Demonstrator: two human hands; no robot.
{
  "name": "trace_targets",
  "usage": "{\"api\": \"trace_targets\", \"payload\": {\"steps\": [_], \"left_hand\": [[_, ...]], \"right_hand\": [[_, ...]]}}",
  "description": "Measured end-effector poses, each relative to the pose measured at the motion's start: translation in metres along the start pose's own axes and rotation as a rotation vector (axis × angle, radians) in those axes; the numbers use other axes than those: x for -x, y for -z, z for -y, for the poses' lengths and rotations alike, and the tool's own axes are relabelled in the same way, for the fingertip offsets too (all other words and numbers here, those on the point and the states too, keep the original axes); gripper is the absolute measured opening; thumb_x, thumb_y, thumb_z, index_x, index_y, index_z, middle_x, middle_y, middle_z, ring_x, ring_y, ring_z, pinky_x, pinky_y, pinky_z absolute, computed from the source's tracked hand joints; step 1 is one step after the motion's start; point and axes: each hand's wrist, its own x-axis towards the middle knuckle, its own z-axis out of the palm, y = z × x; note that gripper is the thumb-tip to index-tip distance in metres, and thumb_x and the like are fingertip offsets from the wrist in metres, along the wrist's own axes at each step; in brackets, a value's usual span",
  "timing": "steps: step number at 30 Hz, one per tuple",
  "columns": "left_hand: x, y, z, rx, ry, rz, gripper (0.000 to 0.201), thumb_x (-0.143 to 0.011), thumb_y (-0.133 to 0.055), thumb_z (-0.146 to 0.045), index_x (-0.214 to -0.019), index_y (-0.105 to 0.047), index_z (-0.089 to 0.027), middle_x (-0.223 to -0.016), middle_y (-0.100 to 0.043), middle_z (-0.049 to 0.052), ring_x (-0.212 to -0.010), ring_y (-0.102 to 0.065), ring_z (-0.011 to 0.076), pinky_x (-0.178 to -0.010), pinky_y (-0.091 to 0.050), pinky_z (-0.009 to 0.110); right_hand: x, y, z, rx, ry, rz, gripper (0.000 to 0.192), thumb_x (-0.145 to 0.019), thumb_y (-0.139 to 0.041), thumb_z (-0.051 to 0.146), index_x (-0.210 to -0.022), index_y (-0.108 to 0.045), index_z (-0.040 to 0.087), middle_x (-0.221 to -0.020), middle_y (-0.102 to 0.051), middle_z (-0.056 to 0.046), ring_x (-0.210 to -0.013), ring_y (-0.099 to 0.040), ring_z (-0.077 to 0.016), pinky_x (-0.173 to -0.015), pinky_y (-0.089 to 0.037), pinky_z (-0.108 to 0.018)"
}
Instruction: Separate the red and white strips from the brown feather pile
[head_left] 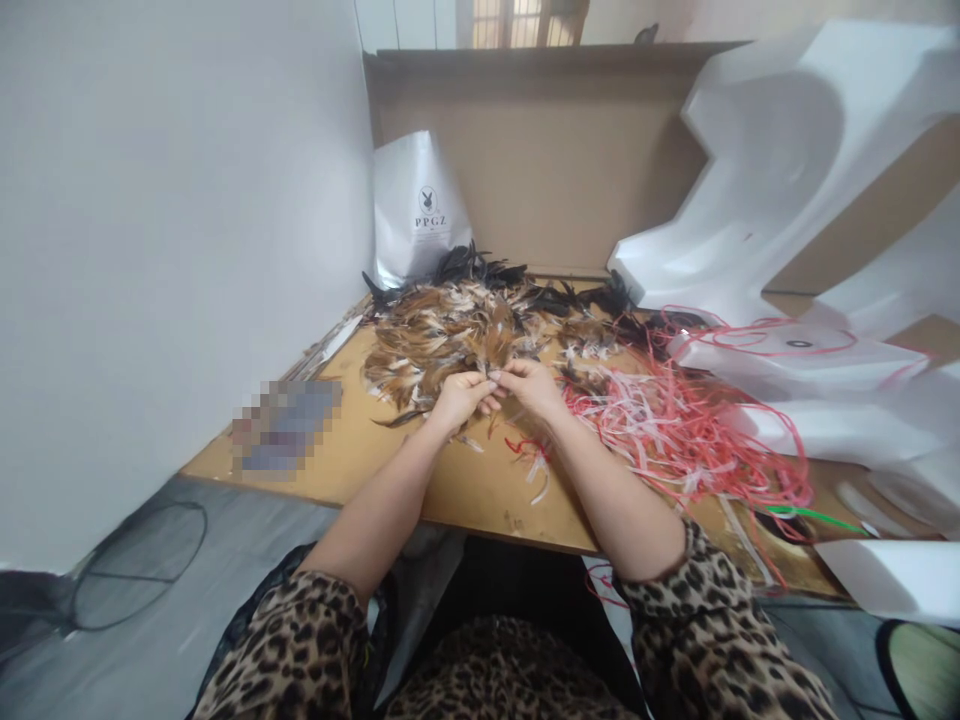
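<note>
My left hand (pixel 460 399) and my right hand (pixel 532 389) meet fingertip to fingertip above the middle of the table. Both are closed in a pinch on a small bunch of brown feathers (pixel 493 343), whose tips fan upward away from me. My fingers cover the lower ends of the feathers. Right behind my hands spreads a wide pile of brown and white feathers (pixel 412 335), edged with black feathers (pixel 480 268) at the back. To the right of my right hand lies a tangled heap of pink and white ribbon strips (pixel 675 430).
The yellow-brown table (pixel 360 470) borders a white wall on the left. A silver bag (pixel 416 205) stands at the back against a cardboard panel (pixel 562 150). White bent sheets (pixel 780 170) crowd the right side. A blurred-out patch (pixel 289 425) is at the left edge.
</note>
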Motion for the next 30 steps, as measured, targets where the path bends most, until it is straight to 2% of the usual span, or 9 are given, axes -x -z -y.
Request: {"api": "trace_targets", "payload": {"steps": [11, 15, 18, 21, 23, 25, 27, 30], "left_hand": [[0.001, -0.003, 0.001, -0.06, -0.041, -0.029, 0.023, -0.067, -0.065, -0.033, -0.067, -0.062, -0.01, -0.057, -0.063, 0.004, -0.044, -0.052, 0.0066, -0.042, -0.038, 0.018], [0.002, -0.003, 0.001, -0.096, -0.052, -0.046, 0.024, -0.068, -0.064, -0.034, -0.067, -0.063, -0.011, -0.051, -0.06, 0.002, -0.042, -0.049, 0.0061, -0.042, -0.035, 0.018], [0.001, -0.001, 0.003, -0.098, -0.054, -0.061, 0.026, -0.069, -0.064, -0.036, -0.068, -0.065, -0.011, -0.053, -0.061, 0.003, -0.04, -0.047, 0.0051, -0.042, -0.034, 0.018], [0.0, 0.0, 0.004, -0.087, -0.039, -0.091, 0.027, -0.07, -0.065, -0.037, -0.07, -0.066, -0.01, -0.055, -0.062, 0.004, -0.041, -0.047, 0.0051, -0.042, -0.034, 0.018], [-0.001, 0.0, 0.004, -0.088, -0.04, -0.103, 0.028, -0.069, -0.066, -0.037, -0.07, -0.066, -0.009, -0.056, -0.063, 0.005, -0.042, -0.048, 0.0053, -0.042, -0.034, 0.018], [-0.001, 0.0, 0.004, -0.073, -0.059, -0.113, 0.027, -0.068, -0.066, -0.037, -0.071, -0.065, -0.009, -0.064, -0.066, 0.006, -0.045, -0.051, 0.0058, -0.043, -0.036, 0.017], [0.0, 0.0, 0.004, -0.071, -0.082, -0.11, 0.027, -0.068, -0.066, -0.037, -0.073, -0.065, -0.01, -0.07, -0.068, 0.007, -0.048, -0.053, 0.0061, -0.044, -0.037, 0.017], [-0.001, -0.001, 0.003, -0.098, -0.08, -0.105, 0.03, -0.069, -0.065, -0.039, -0.072, -0.064, -0.01, -0.069, -0.068, 0.008, -0.047, -0.052, 0.0053, -0.044, -0.037, 0.017]], "right_hand": [[0.002, -0.008, -0.005, 0.057, 0.067, -0.072, 0.033, -0.061, -0.068, 0.045, -0.055, -0.053, 0.016, -0.048, -0.049, 0.004, -0.046, -0.041, -0.0076, -0.048, -0.031, -0.023], [0.004, -0.009, 0.0, 0.041, 0.034, -0.06, 0.035, -0.058, -0.069, 0.046, -0.053, -0.051, 0.016, -0.047, -0.051, 0.004, -0.046, -0.042, -0.0073, -0.048, -0.032, -0.022], [0.001, -0.005, 0.007, -0.032, -0.02, -0.052, 0.035, -0.056, -0.07, 0.047, -0.059, -0.054, 0.016, -0.049, -0.052, 0.004, -0.046, -0.043, -0.0071, -0.047, -0.033, -0.022], [-0.008, 0.007, 0.022, -0.162, -0.042, -0.186, 0.038, -0.052, -0.074, 0.044, -0.074, -0.061, 0.016, -0.064, -0.062, 0.001, -0.054, -0.051, -0.0088, -0.049, -0.037, -0.021], [-0.016, 0.02, 0.035, -0.214, -0.042, -0.215, 0.039, -0.054, -0.074, 0.042, -0.081, -0.062, 0.016, -0.079, -0.066, -0.003, -0.061, -0.056, -0.0098, -0.051, -0.039, -0.02], [-0.021, 0.034, 0.048, -0.236, -0.033, -0.242, 0.039, -0.055, -0.074, 0.04, -0.082, -0.062, 0.015, -0.08, -0.066, -0.004, -0.062, -0.057, -0.0095, -0.052, -0.04, -0.02], [-0.022, 0.05, 0.058, -0.187, -0.001, -0.251, 0.036, -0.058, -0.072, 0.039, -0.082, -0.062, 0.015, -0.079, -0.065, -0.004, -0.06, -0.056, -0.0085, -0.052, -0.039, -0.02], [-0.011, 0.07, 0.065, 0.014, 0.038, -0.224, 0.03, -0.06, -0.071, 0.038, -0.075, -0.063, 0.013, -0.071, -0.064, -0.004, -0.053, -0.051, -0.007, -0.047, -0.034, -0.02]]}}
